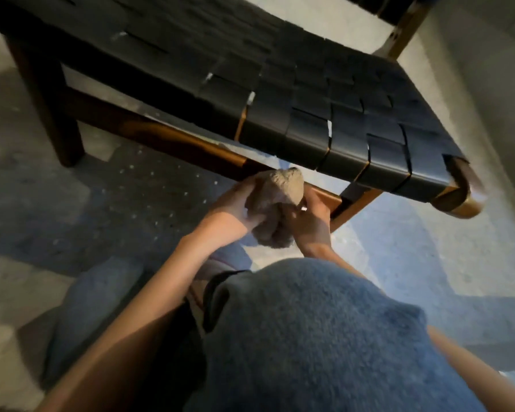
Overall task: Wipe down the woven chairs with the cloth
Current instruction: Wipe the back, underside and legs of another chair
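Observation:
A chair with a seat of black woven straps (pixel 280 84) on a brown wooden frame fills the upper half of the view. A bunched beige cloth (pixel 275 194) sits just below the chair's lower wooden side rail (pixel 191 147). My left hand (pixel 235 209) grips the cloth from the left. My right hand (pixel 308 215) grips it from the right, its fingers close against the rail. Part of the cloth hangs down between my two hands.
A dark chair leg (pixel 60 126) stands at the left on the grey concrete floor (pixel 131 197). A pale wall (pixel 473 84) rises at the right. My knees in blue jeans and blue top (pixel 324 337) fill the lower view.

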The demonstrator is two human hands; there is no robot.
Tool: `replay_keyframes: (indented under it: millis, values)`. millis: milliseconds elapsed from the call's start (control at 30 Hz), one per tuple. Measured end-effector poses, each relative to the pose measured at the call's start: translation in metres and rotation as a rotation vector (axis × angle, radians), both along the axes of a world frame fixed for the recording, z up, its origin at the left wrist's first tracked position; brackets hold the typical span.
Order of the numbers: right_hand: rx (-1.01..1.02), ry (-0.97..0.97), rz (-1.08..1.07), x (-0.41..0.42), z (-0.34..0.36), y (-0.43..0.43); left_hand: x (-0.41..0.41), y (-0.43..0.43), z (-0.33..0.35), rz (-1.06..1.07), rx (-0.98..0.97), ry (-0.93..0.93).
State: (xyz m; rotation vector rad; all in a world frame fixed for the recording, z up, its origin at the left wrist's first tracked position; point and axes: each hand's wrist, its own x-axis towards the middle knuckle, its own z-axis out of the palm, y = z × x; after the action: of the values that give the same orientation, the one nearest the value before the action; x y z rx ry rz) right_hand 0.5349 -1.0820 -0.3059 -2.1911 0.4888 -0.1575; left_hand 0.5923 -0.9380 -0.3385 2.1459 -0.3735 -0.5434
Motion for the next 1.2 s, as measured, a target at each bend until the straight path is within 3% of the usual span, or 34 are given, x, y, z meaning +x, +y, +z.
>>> replay_keyframes:
  millis: [133,400,600,900,1000,1067,1133,1200]
  values:
    - [0.034,0.091,0.333,0.032,0.006,0.041,0.011,0.051,0.007,0.238,-0.188,0.084]
    - [0.098,0.19,0.697,0.085,0.003,0.162,0.019,0.171,0.0,0.596,-0.001,0.138]
    - [0.216,0.268,0.885,0.095,0.048,0.237,0.007,0.241,0.052,0.831,0.077,0.182]
    - [0.21,0.125,1.002,0.115,0.227,0.273,-0.001,0.284,0.25,0.978,0.153,0.148]
    - [0.196,0.055,1.036,0.126,0.314,0.271,-0.003,0.285,0.337,0.947,0.32,0.038]
    - [0.206,0.028,1.045,0.133,0.374,0.266,-0.005,0.284,0.399,0.872,0.345,0.095]
    - [0.241,0.012,1.046,0.14,0.434,0.26,-0.007,0.286,0.458,0.777,0.257,0.167]
    - [0.243,0.013,1.07,0.147,0.489,0.254,-0.011,0.283,0.517,0.809,0.008,0.232]
